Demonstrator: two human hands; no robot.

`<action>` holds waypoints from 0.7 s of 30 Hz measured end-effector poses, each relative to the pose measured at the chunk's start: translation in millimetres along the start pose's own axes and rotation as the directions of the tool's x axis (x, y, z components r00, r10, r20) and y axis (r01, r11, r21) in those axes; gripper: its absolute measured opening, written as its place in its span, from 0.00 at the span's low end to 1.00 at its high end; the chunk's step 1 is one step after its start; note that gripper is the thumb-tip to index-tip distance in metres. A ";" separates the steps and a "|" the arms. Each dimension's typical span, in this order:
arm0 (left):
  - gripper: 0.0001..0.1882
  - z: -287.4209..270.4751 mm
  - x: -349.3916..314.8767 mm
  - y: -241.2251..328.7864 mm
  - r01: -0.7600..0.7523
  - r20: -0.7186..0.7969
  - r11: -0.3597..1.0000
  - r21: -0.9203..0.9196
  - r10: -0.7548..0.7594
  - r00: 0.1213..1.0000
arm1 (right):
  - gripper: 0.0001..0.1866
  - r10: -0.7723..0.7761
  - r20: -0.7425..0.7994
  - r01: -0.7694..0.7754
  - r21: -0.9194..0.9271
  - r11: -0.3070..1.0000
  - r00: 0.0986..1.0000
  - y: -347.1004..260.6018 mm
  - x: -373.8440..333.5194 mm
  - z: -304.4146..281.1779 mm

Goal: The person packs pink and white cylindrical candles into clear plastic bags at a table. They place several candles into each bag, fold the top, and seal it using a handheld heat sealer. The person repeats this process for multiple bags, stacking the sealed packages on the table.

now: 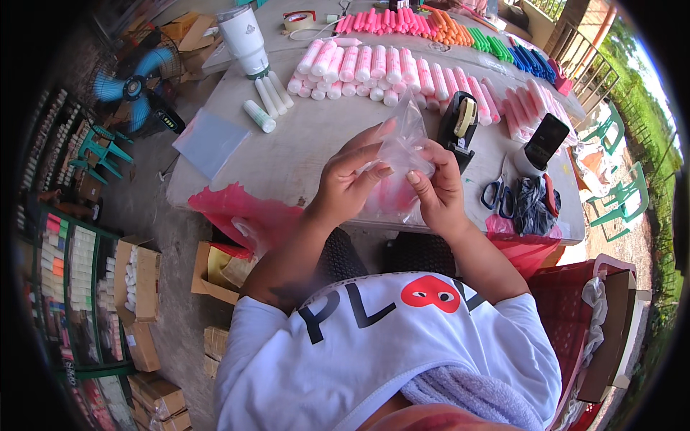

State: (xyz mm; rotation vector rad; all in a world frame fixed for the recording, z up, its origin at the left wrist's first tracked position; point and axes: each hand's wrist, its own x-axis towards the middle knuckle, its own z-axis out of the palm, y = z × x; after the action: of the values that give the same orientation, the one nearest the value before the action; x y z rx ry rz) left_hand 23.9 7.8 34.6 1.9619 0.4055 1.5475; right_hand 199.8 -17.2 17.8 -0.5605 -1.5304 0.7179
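Note:
My left hand (350, 181) and my right hand (435, 188) both grip a clear plastic bag (399, 154) above the near edge of the grey table (302, 140). Pink tube shapes show through the lower part of the bag. The bag's top corner sticks up between my fingers. Rows of pink and white tubes (388, 72) lie on the table beyond my hands. A black tape dispenser (458, 123) with a yellowish roll stands just right of the bag.
Blue-handled scissors (497, 197), a dark bundle (533, 205) and a phone in a white stand (540, 144) lie at right. A white tumbler (244, 39), loose white tubes (266, 100), a stack of clear bags (208, 140), coloured tubes (460, 32) at back. Red crate (568, 316), fan (133, 86), cardboard boxes (136, 280) around.

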 end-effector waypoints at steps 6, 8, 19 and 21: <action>0.15 -3.6 33.7 29.5 0.005 0.063 0.992 0.127 -0.013 0.998 | 0.09 0.105 0.037 -0.097 -0.178 0.979 0.994 -36.1 36.6 -13.9; 0.15 -5.9 41.6 30.0 -0.012 0.064 0.983 0.181 0.001 0.998 | 0.09 0.113 0.087 -0.099 -0.156 0.983 0.990 -38.6 45.0 -19.0; 0.17 -17.8 57.3 20.8 0.159 -0.083 0.968 -0.194 -0.178 0.981 | 0.06 0.186 0.251 -0.235 0.183 0.955 0.950 -25.5 79.0 -23.5; 0.16 -26.9 51.8 13.4 0.207 -0.026 0.946 -0.248 -0.220 0.975 | 0.05 0.122 0.208 -0.155 0.149 0.977 0.971 -17.8 76.1 -23.8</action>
State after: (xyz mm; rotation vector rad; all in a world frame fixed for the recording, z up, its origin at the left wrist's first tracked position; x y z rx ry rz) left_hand 10.7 34.4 86.6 1.6344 0.4140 1.4393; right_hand 217.9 28.1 83.3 -0.4865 -1.6071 1.0235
